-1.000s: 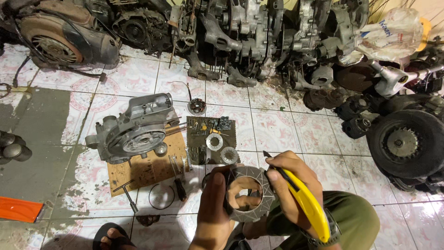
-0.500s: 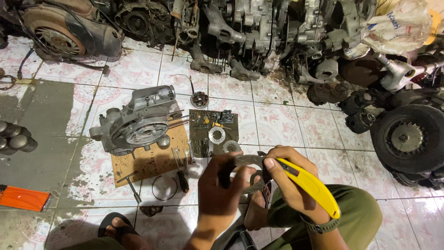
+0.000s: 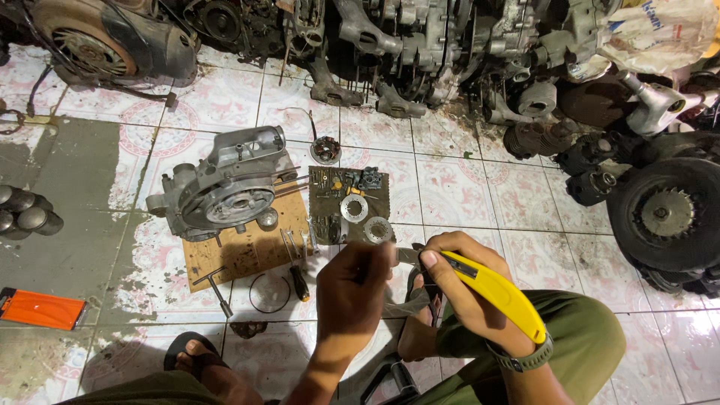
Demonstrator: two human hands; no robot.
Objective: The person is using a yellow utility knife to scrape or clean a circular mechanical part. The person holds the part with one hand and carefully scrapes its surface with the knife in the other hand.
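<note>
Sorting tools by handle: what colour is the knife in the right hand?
Yellow; the utility knife shows best in the head view.

Bare tiles (image 3: 450, 180) right of the parts mat (image 3: 349, 204); engines (image 3: 390, 45) wall beyond.

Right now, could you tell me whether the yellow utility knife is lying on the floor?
No, the yellow utility knife is gripped in the right hand.

Engine repair workshop; dismantled engines (image 3: 420, 45) lining the tiled floor (image 3: 450, 180); engine casing (image 3: 225, 191) sitting on cardboard (image 3: 247, 251); wheel (image 3: 664, 214) lying nearby.
</note>
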